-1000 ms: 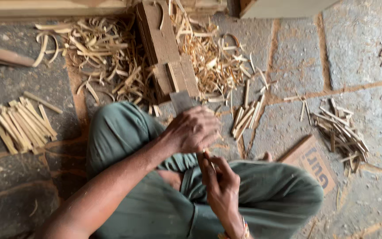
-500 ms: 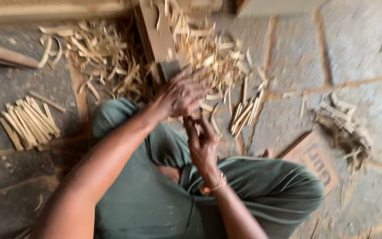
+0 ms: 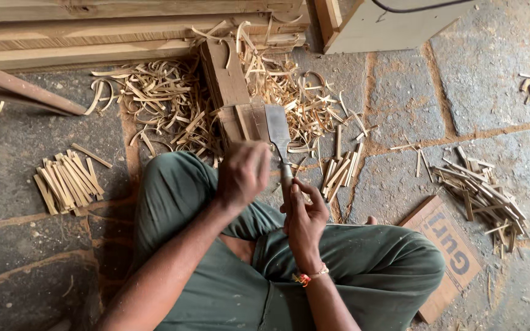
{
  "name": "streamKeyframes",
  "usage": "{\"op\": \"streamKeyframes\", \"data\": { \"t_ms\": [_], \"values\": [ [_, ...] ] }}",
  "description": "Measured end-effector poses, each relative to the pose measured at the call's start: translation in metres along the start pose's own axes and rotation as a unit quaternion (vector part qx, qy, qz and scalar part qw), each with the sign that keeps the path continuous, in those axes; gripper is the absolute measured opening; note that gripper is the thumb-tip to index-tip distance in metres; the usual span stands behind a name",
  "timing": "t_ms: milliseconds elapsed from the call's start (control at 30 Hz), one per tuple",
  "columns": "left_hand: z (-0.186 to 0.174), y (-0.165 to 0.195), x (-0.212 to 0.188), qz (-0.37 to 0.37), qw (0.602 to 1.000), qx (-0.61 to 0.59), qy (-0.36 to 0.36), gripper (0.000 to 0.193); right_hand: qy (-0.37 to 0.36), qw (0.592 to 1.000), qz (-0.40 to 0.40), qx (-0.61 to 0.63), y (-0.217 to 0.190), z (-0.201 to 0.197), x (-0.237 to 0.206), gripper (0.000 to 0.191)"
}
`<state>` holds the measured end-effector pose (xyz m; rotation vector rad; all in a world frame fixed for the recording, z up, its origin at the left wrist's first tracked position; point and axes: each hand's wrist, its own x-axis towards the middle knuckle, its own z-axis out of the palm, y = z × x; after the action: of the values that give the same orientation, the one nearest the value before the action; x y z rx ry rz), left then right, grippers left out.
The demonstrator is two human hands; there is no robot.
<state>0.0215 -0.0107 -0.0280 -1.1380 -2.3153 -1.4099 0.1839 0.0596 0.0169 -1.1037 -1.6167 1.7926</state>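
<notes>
A: How is the working spot hemmed in?

B: It is bounded at the top by stacked wooden planks [image 3: 136,30] and a pale box [image 3: 394,27]. Curled shavings [image 3: 161,104] are heaped on both sides of the wooden block [image 3: 228,86], which is set on the stone floor [image 3: 486,79] just past the knees. Open floor is left only to the far right and lower left.

A: And the sides?

B: A bundle of cut sticks [image 3: 69,181] is laid to the left, a looser pile [image 3: 483,193] to the right, a flat board [image 3: 446,251] beside the right leg.

A: The tool?

B: A broad chisel [image 3: 278,132] is held upright; its flat grey blade is seen against the block's near end. Its handle is gripped by the right hand [image 3: 305,220]. The left hand [image 3: 243,171] is closed in a blurred fist just beside the blade; whether anything is held in it cannot be told.
</notes>
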Motion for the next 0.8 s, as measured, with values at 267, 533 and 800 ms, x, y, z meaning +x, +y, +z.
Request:
{"op": "streamKeyframes", "data": {
  "t_ms": [267, 533, 800],
  "values": [
    [0.006, -0.034, 0.039, -0.228, 0.964, 0.116, -0.072, 0.027, -0.013, 1.0, -0.028, 0.002, 0.026, 0.0, 0.006, 0.026],
    [0.0, -0.038, 0.046, -0.321, 0.941, 0.077, -0.078, 0.014, -0.009, 0.999, -0.021, -0.038, 0.025, -0.001, 0.007, 0.028],
    [-0.014, -0.033, 0.052, -0.348, 0.934, 0.051, -0.056, 0.018, -0.007, 0.998, -0.018, -0.057, 0.019, 0.001, 0.005, 0.028]
  ]
}}
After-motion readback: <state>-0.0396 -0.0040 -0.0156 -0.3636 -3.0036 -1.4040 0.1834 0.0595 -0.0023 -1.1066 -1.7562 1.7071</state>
